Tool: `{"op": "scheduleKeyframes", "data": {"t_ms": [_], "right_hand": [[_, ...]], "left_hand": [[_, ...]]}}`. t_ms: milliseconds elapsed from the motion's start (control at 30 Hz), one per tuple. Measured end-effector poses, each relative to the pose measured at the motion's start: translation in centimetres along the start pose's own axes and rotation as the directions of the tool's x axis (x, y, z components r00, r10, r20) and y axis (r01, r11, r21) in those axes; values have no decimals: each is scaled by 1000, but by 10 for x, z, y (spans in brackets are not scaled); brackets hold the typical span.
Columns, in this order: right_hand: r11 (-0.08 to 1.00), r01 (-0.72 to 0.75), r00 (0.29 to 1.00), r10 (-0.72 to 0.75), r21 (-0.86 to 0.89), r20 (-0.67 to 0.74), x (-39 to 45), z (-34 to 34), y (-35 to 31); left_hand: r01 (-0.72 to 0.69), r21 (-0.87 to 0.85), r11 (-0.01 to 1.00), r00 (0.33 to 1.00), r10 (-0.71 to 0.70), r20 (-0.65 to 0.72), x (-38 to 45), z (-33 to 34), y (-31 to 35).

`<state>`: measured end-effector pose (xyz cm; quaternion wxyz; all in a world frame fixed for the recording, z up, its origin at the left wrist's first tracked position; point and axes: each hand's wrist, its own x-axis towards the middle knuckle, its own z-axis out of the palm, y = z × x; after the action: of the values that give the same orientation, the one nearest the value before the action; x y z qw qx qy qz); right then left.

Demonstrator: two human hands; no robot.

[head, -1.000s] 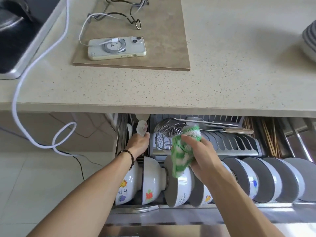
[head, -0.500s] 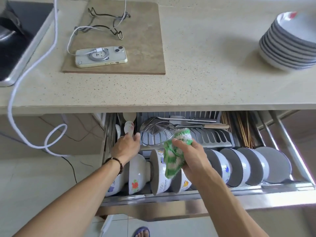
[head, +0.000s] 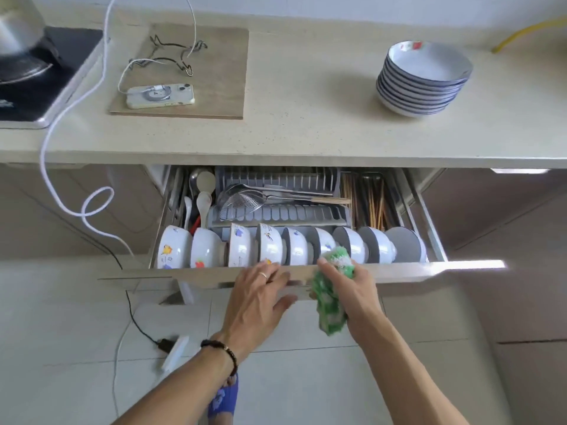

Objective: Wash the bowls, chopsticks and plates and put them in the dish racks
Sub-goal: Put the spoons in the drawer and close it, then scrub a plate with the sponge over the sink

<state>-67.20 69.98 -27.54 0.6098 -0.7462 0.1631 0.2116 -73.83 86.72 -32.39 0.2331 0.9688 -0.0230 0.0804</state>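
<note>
Speckled beige surface (head: pixel 306 124) runs the full width, its front edge overhanging a pulled-out drawer (head: pixel 399 271). On the surface, left to right: black cooktop (head: pixel 46 87) at the left edge, a brown board (head: pixel 214 72) carrying a phone (head: pixel 160 96) on a white cable (head: pixel 61 118), a wide bare stretch, then a stack of plates (head: pixel 425 78) near the right. Inside the drawer, spoons (head: pixel 203 204) sit in the left compartment, a wire skimmer (head: pixel 242 199) lies on the grey plate rack (head: pixel 276 213), and chopsticks (head: pixel 371 204) fill the right compartment. Bowls (head: pixel 270 243) stand on edge in a row along the drawer's front. Left hand (head: pixel 257 302) rests on the drawer's front rim, fingers extended, thumb below the rim. Right hand (head: pixel 352 289), just beside it, grips a green-and-white scrubbing cloth (head: pixel 331 296) at the same rim. Tiled floor (head: pixel 61 332) lies open below.
</note>
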Motion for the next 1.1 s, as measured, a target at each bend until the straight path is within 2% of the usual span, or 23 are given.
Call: {"op": "scheduleKeyframes", "data": {"t_ms": [167, 400, 500, 600, 733, 900, 967, 1033, 1100], "right_hand": [[1000, -27, 999, 27, 14, -46, 14, -34, 28], [999, 13, 996, -10, 36, -90, 47, -23, 21], [1000, 25, 994, -23, 19, -106, 74, -14, 7], [998, 41, 994, -37, 42, -106, 104, -4, -13], [997, 72, 992, -72, -3, -107, 140, 9, -38], [986, 134, 989, -140, -100, -55, 171, 17, -65], [989, 131, 982, -140, -70, -130, 180, 20, -62], [997, 73, 970, -79, -34, -231, 187, 20, -51], [1000, -3, 970, 10, 30, -245, 193, 16, -32]], "left_hand": [[129, -122, 984, 970, -151, -191, -2, 37, 5], [95, -99, 991, 940, -122, -319, 25, 52, -10], [135, -33, 990, 937, -138, -321, 55, 49, -16], [160, 126, 979, 940, -112, -322, 85, 41, -19], [162, 224, 961, 977, -124, -173, 108, 45, -34], [148, 196, 969, 989, -142, -44, 147, 42, -57], [144, 133, 981, 989, -139, -47, 158, 41, -61], [163, 30, 986, 984, -160, -82, 163, 46, -63], [273, -99, 957, 954, -283, -100, 163, 56, -62]]}}
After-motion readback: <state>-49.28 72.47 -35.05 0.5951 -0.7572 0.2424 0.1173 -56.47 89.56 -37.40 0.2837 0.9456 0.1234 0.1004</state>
